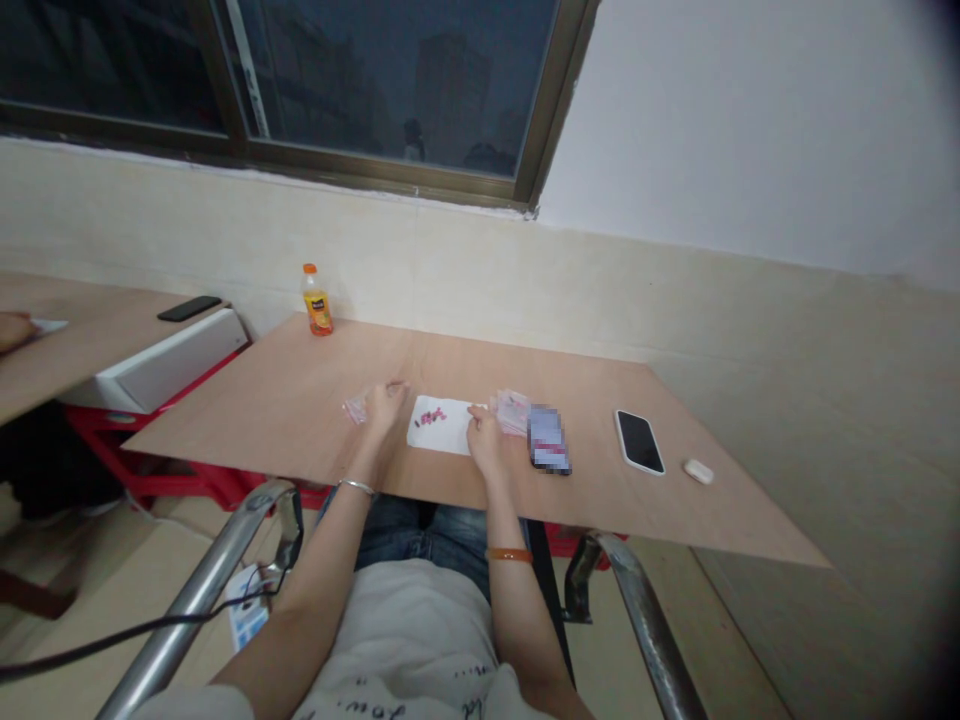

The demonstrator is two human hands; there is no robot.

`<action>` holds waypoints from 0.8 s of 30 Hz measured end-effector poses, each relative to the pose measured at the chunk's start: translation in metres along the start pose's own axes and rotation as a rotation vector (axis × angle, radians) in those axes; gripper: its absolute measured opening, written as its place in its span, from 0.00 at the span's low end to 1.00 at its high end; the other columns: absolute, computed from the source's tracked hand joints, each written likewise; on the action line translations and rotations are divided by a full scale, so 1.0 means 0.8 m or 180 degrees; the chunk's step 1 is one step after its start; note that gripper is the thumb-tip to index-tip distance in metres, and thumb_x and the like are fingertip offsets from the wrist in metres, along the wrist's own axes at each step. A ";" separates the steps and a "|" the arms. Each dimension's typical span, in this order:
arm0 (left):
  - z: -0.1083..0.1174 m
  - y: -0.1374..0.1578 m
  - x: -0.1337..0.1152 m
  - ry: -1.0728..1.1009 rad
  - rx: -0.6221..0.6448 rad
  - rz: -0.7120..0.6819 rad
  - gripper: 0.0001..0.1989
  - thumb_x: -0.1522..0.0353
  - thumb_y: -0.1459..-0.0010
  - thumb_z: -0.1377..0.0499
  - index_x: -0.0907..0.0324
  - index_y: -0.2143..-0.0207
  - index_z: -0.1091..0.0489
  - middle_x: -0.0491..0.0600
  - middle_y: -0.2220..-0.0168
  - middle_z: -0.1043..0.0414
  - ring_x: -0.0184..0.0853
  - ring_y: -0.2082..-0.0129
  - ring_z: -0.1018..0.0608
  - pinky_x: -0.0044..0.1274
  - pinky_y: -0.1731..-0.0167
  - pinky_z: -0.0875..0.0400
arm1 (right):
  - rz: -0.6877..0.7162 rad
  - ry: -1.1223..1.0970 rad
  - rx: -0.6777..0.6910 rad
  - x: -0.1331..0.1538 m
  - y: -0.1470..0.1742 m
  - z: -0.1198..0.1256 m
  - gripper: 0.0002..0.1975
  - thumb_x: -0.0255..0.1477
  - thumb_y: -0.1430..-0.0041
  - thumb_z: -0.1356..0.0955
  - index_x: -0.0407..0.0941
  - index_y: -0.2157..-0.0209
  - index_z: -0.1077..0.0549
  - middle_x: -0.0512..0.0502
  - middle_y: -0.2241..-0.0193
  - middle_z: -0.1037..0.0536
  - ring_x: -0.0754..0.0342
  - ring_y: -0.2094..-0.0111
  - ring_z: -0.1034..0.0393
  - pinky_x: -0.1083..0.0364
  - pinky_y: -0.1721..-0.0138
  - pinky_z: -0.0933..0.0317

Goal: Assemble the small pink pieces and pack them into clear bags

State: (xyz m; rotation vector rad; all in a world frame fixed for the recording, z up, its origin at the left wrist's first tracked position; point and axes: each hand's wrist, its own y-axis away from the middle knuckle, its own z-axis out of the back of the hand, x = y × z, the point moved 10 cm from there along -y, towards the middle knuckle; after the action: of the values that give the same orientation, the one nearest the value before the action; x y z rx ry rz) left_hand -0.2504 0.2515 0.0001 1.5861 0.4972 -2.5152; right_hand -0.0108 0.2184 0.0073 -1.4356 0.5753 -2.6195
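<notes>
A white sheet lies flat on the table with a cluster of small pink and dark pieces on its left half. My left hand is just left of the sheet, its fingertips pinched together; whatever they hold is too small to make out. Partly behind that hand lies a small clear packet with pink bits. My right hand is closed at the sheet's right edge, thumb and finger on it. Right of this hand are a pile of clear pink packets and a phone with a lit, blurred screen.
Farther right on the wooden table lie a white-edged phone and a small white case. An orange drink bottle stands at the back left. Metal armrests flank me. Another person's hand shows on the neighbouring table.
</notes>
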 end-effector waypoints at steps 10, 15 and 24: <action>0.076 0.030 0.039 -0.2744 -0.0723 0.0352 0.19 0.65 0.49 0.47 0.68 0.57 0.32 0.67 0.51 0.35 0.52 0.46 0.38 0.43 0.48 0.52 | 0.0145 -0.0044 0.0903 0.044 0.043 -0.112 0.16 0.19 0.48 0.40 0.41 0.61 0.24 0.40 0.59 0.23 0.51 0.57 0.30 0.54 0.53 0.40; 0.079 0.020 0.052 -0.2483 -0.0671 0.0497 0.16 0.67 0.51 0.47 0.65 0.61 0.32 0.63 0.56 0.31 0.51 0.51 0.33 0.41 0.50 0.50 | 0.0154 0.0023 0.0976 0.042 0.045 -0.112 0.14 0.22 0.46 0.39 0.42 0.63 0.24 0.41 0.62 0.22 0.50 0.60 0.28 0.55 0.56 0.39; 0.096 0.010 0.075 -0.2127 -0.0727 0.0810 0.25 0.63 0.60 0.38 0.63 0.58 0.37 0.63 0.55 0.33 0.55 0.51 0.35 0.36 0.57 0.44 | 0.0180 -0.0120 0.0922 0.039 0.043 -0.111 0.13 0.23 0.45 0.39 0.41 0.62 0.24 0.40 0.61 0.22 0.50 0.60 0.28 0.54 0.56 0.38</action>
State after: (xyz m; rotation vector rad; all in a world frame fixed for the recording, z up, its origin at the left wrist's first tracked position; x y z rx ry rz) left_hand -0.3399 0.2216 -0.0248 0.6189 0.4302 -2.4727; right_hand -0.1048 0.2031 -0.0238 -1.3535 0.2160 -2.4993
